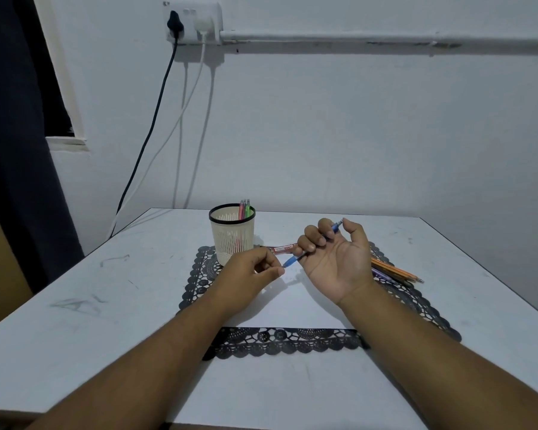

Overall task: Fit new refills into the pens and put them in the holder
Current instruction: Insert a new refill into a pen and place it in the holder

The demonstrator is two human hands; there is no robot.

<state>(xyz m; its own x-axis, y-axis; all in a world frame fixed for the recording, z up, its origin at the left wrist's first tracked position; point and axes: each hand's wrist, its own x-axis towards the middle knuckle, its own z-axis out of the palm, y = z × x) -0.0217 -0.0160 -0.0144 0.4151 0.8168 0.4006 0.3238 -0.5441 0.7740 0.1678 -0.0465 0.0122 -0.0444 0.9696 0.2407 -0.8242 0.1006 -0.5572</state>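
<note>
I hold the blue pen [311, 245] in my right hand [333, 259], palm turned up, with the fingers [312, 238] curled round the barrel, so the pen lies slanted: its clicker end points up and away from me, its tip end points down toward my left hand [249, 274]. My left thumb and forefinger are pinched together just at the tip of the pen; the other fingers of this hand are folded in. Whether I pinch the tip piece or the point of a refill, I cannot tell, it is too small. I judge that I am fitting or closing the tip end of this pen. To do it well I should keep the right hand quiet and firm, hold the small part straight in line with the barrel, and turn it gently with the left fingers, without force, so the thread does not go crooked and the thin refill does not bend. The holder [232, 234] stands upright at the far left corner of the black lace mat [286, 342], near my left hand, and some pens [244, 208] already stand in it. A red packet [281, 249], maybe of refills, lies on the mat behind my hands. More pens [398, 273] lie in a bunch on the mat to the right of my right wrist. The table [75, 336] under all this is white. When this pen is closed, it goes into the holder, which is in easy reach.
</note>
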